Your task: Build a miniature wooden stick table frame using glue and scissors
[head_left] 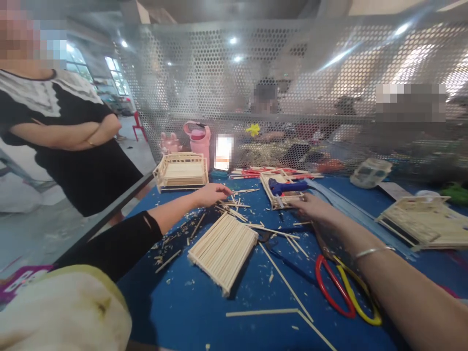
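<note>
Centred on the blue bench [175, 307] lies a wooden-stick panel [224, 251]. The left hand [214, 194] is at loose sticks [238, 205], the right hand [313, 208] beside a small stick frame [268, 192] with a blue glue gun [290, 187] across it; I cannot tell either grip.

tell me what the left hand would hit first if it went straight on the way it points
The left hand would probably meet the loose thin wooden sticks just ahead, though depth is unclear and it might pass above them.
</note>
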`<action>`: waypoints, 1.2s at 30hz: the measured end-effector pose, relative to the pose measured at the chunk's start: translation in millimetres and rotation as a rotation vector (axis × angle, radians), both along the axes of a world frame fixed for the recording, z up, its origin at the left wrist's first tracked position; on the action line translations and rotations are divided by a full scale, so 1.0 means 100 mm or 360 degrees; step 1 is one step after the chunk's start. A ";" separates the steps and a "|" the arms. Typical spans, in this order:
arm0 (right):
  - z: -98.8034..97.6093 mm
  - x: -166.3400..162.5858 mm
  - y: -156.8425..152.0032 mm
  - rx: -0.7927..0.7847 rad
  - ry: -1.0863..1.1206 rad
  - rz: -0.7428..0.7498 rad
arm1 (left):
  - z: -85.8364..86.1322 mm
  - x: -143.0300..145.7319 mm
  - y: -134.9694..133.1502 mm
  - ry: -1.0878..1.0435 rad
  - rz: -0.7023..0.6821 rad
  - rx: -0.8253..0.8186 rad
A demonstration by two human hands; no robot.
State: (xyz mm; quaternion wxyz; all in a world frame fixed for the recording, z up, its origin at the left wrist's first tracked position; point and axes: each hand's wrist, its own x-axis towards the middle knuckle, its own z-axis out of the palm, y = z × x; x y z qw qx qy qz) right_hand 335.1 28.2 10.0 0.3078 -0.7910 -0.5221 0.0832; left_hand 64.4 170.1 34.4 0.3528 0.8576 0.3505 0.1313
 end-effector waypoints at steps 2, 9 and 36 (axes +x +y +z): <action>0.08 -0.09 -0.19 -0.0108 -0.0112 0.0023 | 0.00 -0.08 -0.07 -0.0136 0.0202 -0.0140; 0.24 -0.68 -0.33 -0.0322 -0.0328 0.0616 | 0.00 -0.35 -0.75 -0.0535 0.0775 -0.0865; 0.15 -0.97 0.49 -0.0585 -0.0264 0.0740 | -0.20 -0.81 -1.24 -0.0242 0.0687 -0.0567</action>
